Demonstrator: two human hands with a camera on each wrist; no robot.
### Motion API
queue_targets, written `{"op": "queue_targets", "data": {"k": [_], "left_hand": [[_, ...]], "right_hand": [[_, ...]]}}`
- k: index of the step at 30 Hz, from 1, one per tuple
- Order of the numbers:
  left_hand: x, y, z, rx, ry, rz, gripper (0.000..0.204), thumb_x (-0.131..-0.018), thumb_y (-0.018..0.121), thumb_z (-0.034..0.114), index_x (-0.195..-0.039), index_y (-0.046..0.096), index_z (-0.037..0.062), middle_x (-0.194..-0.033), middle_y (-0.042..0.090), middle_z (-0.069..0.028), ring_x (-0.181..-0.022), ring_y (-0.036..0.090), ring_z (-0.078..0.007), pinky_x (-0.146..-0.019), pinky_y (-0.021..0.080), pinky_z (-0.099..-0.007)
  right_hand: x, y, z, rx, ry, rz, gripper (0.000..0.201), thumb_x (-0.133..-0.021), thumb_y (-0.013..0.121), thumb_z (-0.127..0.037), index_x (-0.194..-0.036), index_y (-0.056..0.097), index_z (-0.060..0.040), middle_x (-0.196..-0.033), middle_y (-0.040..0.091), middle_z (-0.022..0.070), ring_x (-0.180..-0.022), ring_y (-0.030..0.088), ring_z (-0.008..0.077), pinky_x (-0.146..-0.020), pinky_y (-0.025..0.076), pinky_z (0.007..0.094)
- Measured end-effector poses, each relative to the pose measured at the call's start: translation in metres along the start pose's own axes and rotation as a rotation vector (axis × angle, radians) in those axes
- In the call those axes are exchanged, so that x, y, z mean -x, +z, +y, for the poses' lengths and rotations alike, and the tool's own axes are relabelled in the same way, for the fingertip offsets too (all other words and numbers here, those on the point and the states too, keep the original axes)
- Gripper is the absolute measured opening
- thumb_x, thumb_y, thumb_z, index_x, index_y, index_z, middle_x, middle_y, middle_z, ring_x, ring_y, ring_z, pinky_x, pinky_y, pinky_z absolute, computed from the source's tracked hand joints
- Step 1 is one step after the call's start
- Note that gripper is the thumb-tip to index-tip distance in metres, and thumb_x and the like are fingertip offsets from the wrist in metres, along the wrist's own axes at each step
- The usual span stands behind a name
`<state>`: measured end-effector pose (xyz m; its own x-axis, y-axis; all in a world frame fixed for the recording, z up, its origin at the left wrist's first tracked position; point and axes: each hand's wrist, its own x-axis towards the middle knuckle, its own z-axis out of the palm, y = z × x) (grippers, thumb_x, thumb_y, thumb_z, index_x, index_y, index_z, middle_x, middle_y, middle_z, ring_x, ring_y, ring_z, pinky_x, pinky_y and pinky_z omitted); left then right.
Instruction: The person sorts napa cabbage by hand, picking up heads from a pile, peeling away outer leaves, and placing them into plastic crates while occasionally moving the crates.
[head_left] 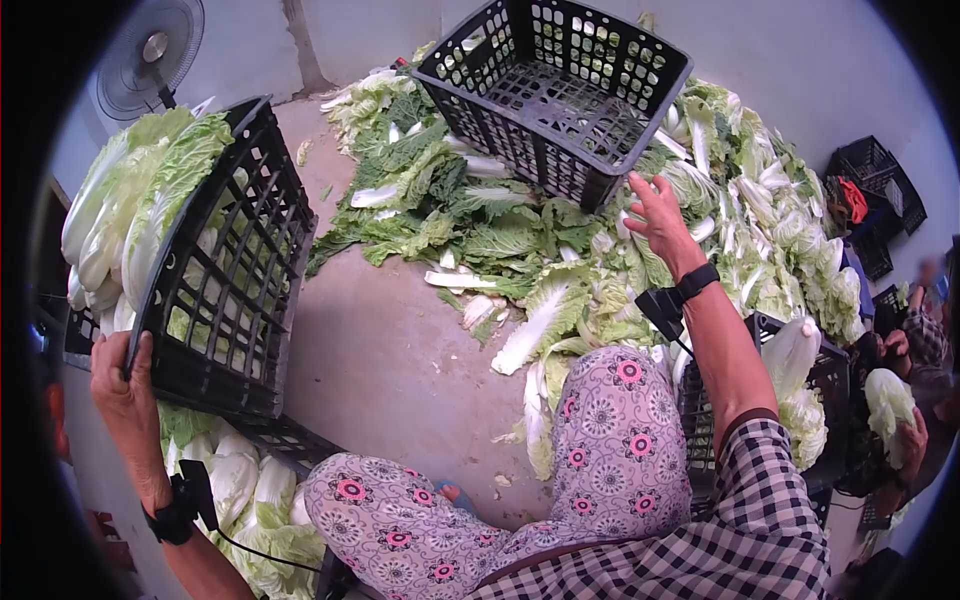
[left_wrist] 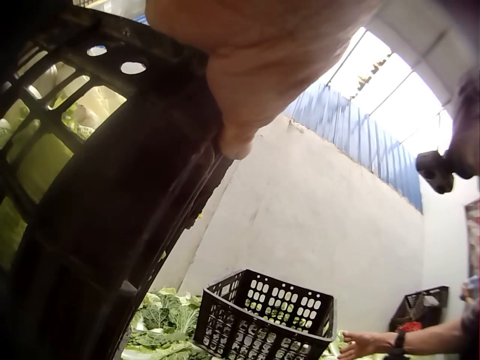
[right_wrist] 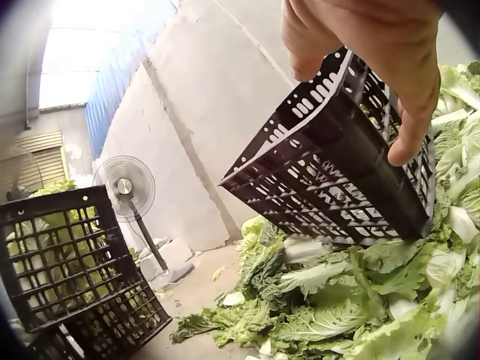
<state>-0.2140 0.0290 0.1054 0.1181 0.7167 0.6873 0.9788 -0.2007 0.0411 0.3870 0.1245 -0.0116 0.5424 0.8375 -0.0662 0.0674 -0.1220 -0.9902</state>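
Observation:
My left hand (head_left: 122, 385) grips the rim of a black plastic crate (head_left: 205, 392) loaded with napa cabbages (head_left: 150, 200). This crate stands tilted above another crate of cabbages (head_left: 265, 495) by my left knee. In the left wrist view, the thumb (left_wrist: 236, 146) lies over the crate's edge. My right hand (head_left: 662, 225) is held out with spread fingers at the near corner of a second black crate (head_left: 540, 138). That one holds no cabbages and rests on the leaf pile. In the right wrist view, its corner shows between the thumb (right_wrist: 409, 139) and fingers.
Loose cabbage leaves (head_left: 500, 240) heap along the wall and spread right. Beside my right knee stands a crate (head_left: 832, 375) with a cabbage (head_left: 792, 350) on top. Another person at far right holds a cabbage (head_left: 888, 405). A standing fan (head_left: 155, 48) is at the back left.

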Motion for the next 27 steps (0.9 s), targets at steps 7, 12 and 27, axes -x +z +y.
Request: {"op": "queue_targets", "data": {"k": [7, 12, 27], "left_hand": [[0.001, -0.005, 0.006, -0.046, 0.066, -0.007, 0.013, -0.086, 0.058, 0.009, -0.084, 0.053, -0.0034, -0.075, 0.052, -0.0108, -0.075, 0.049, -0.0272, -0.097, 0.036, -0.0407], [0.000, -0.003, 0.016, -0.085, 0.025, -0.008, 0.012, -0.085, 0.059, 0.008, -0.083, 0.054, -0.0026, -0.073, 0.052, -0.0096, -0.074, 0.050, -0.0256, -0.098, 0.035, -0.0424], [-0.004, 0.017, 0.010, -0.091, 0.151, 0.053, 0.021, -0.083, 0.063, 0.020, -0.087, 0.059, -0.0004, -0.079, 0.058, -0.0109, -0.078, 0.055, -0.0314, -0.092, 0.042, -0.0407]], "right_hand": [[-0.058, 0.044, 0.005, 0.120, -0.347, 0.215, 0.057, -0.089, 0.048, -0.029, -0.134, 0.027, -0.0004, -0.113, 0.052, 0.0190, -0.098, 0.051, 0.0268, -0.082, 0.042, 0.0386], [-0.095, 0.062, 0.002, 0.282, -0.501, 0.273, 0.046, -0.090, 0.043, -0.027, -0.124, 0.035, 0.0034, -0.108, 0.053, 0.0196, -0.095, 0.052, 0.0266, -0.083, 0.040, 0.0375], [0.040, -0.175, -0.192, 0.782, -0.174, -0.278, 0.061, -0.090, 0.048, -0.049, -0.133, 0.040, -0.0072, -0.129, 0.047, 0.0113, -0.111, 0.049, 0.0212, -0.096, 0.040, 0.0376]]}}
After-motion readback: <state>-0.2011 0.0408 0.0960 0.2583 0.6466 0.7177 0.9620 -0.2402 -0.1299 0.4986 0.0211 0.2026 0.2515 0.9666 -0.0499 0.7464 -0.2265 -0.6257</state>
